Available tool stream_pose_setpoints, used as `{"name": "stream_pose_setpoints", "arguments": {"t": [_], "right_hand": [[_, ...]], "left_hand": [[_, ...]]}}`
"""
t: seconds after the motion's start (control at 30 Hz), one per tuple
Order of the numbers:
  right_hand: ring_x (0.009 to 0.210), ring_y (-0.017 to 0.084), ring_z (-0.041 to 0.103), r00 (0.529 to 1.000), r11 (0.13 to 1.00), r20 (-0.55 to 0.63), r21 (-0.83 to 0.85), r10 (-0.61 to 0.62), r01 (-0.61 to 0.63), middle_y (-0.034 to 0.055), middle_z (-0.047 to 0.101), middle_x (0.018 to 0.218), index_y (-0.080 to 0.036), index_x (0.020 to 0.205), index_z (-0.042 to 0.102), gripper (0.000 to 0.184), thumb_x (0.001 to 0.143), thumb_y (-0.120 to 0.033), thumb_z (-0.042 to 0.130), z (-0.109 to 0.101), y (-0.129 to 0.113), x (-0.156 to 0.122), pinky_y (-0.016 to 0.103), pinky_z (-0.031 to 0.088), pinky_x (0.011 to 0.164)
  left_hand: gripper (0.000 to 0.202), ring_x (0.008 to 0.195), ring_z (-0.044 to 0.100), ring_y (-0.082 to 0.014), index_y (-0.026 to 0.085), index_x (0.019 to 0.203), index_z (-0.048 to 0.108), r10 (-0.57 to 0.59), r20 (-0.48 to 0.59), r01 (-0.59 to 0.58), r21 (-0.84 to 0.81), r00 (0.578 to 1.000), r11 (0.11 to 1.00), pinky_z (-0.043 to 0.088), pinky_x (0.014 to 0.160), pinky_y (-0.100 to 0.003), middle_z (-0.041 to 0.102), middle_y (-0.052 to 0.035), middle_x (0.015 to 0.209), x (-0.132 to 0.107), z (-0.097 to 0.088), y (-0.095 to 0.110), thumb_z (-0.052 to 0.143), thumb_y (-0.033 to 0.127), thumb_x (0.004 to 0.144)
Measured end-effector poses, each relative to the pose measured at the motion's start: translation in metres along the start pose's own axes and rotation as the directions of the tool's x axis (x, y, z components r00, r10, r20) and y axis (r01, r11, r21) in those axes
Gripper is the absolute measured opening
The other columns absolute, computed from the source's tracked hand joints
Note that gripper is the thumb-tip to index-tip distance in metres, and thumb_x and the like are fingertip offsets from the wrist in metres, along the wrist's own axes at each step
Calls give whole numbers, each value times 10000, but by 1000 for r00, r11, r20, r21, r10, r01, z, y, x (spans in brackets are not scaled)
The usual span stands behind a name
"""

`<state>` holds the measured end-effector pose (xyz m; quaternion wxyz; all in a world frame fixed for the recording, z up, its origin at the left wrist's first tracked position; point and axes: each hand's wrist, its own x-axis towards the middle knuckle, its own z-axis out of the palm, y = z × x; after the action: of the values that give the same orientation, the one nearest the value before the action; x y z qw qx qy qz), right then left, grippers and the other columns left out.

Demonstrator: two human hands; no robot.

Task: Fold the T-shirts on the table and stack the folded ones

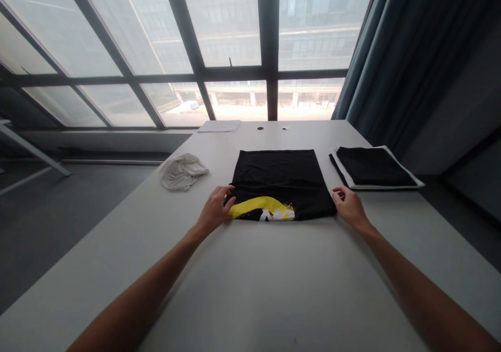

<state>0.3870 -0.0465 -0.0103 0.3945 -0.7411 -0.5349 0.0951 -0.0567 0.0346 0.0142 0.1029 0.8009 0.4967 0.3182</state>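
A black T-shirt (278,172), folded into a near square, lies flat on the white table in front of me. A yellow band and white print show along its near edge. At its left edge is my left hand (217,206), thumb and fingers parted, fingertips touching the cloth. My right hand (349,205) is beside the near right corner with its fingers loosely bent and apart. Neither hand has cloth gripped between its fingers.
To the right lies a stack of folded black and white clothes (373,167). A crumpled white cloth (183,171) sits near the table's left edge. Papers (219,126) lie at the far end of the table (274,279), before the windows. A blue curtain (376,55) hangs at right.
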Motion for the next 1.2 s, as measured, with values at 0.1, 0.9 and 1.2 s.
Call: {"name": "stream_pose_setpoints", "arguments": {"t": [0.1, 0.9, 1.2], "right_hand": [[725, 201, 647, 996, 987, 94, 162, -11, -4, 63, 704, 819, -160, 1061, 671, 305, 840, -349, 580, -13, 12, -31, 305, 478, 687], [669, 172, 613, 816, 998, 577, 51, 10, -48, -12, 661, 768, -208, 1261, 557, 443, 841, -348, 556, -79, -3, -123, 285, 466, 646], [868, 229, 639, 959, 964, 239, -177, -154, 199, 100, 698, 982, -186, 982, 683, 267, 898, -383, 525, -36, -13, -48, 344, 465, 820]], "left_hand": [[374, 723, 633, -195, 194, 1157, 587, -174, 51, 178, -74, 983, 981, 523, 712, -330, 658, -36, 903, -33, -11, -20, 572, 445, 881], [329, 692, 602, -150, 241, 1175, 601, -110, 497, 218, -166, 861, 962, 461, 649, -246, 705, 13, 847, -123, -68, -8, 600, 364, 870], [392, 753, 653, -197, 195, 1054, 685, -100, 154, 98, 18, 983, 995, 497, 727, -301, 725, -67, 958, -32, -53, -12, 529, 524, 908]]}}
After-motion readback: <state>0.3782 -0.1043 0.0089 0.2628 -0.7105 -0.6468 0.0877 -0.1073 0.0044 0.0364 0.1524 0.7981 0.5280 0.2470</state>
